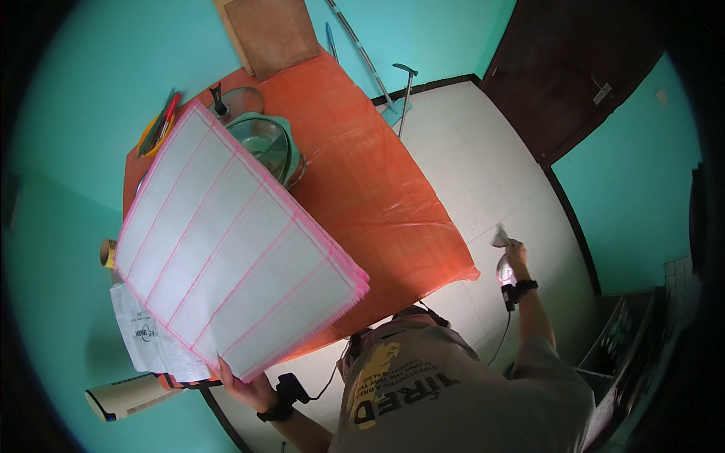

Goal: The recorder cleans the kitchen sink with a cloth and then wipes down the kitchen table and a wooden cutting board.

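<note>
My left hand (246,388) grips the near corner of a large white cloth stack (238,243) with pink stitched lines and pink overlocked edges. The stack reaches across the left part of a table with an orange cover (374,187). My right hand (516,255) is out to the right above the tiled floor, closed on a small greyish crumpled cloth (500,238). Each wrist wears a black strap with a small device and a cable.
Behind the stack stand a green pot (294,153), a glass lid (246,102) and a yellow container (148,148) of utensils. Brown boards (274,37) lean at the back. A white printed bag (153,340) hangs at left. A mop (396,110) stands beyond the table.
</note>
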`<act>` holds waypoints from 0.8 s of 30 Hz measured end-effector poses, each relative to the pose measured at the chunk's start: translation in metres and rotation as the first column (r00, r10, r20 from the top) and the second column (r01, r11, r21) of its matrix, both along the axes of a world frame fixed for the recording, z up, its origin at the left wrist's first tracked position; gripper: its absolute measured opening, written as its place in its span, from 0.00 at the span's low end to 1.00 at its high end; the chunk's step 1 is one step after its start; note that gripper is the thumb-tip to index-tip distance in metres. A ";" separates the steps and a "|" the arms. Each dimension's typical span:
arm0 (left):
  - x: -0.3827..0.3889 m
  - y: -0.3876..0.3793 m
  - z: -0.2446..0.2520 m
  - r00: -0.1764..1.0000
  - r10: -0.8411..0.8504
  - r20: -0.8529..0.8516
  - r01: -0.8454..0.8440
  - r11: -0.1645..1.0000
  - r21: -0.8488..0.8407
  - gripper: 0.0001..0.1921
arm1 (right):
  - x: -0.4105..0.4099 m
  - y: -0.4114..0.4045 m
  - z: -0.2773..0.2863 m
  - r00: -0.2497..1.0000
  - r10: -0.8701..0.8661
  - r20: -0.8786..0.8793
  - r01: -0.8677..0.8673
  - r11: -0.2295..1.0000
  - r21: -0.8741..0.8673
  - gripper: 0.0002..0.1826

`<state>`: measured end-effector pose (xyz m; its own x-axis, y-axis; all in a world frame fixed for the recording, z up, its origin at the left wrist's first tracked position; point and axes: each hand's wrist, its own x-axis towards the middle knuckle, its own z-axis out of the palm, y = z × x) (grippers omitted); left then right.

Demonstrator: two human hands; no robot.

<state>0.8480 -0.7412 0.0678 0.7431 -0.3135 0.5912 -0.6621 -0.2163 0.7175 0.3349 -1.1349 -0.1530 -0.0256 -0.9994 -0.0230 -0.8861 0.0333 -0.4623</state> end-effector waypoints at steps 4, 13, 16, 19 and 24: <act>0.004 -0.005 0.001 0.968 0.181 -0.171 -0.159 0.978 0.137 0.14 | 0.026 -0.009 0.084 0.737 -0.084 0.671 -0.079 0.975 0.209 0.11; 0.005 0.011 0.016 0.754 -0.111 -0.647 -0.367 0.746 -0.556 0.04 | 0.268 -0.030 0.156 0.513 0.486 0.707 -0.422 0.860 -0.285 0.18; -0.004 0.041 0.007 0.877 0.145 -0.458 -0.355 0.838 -0.414 0.07 | 0.359 0.004 0.148 0.445 0.686 0.575 -0.700 0.667 -0.255 0.13; -0.014 0.079 -0.005 0.921 0.347 -0.176 -0.353 0.935 -0.002 0.15 | 0.435 0.015 0.044 0.422 0.356 0.834 -0.891 0.333 0.309 0.12; -0.037 0.146 -0.025 0.896 0.280 -0.346 -0.423 0.776 -0.467 0.16 | 0.479 0.108 0.093 0.071 0.978 -0.198 -0.965 0.017 -0.262 0.23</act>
<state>0.8106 -0.5956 0.0427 0.8794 0.2986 0.3707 -0.4028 0.0517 0.9138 0.8135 -1.0264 -0.0595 0.9683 -0.0471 0.2452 0.0215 -0.9627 -0.2698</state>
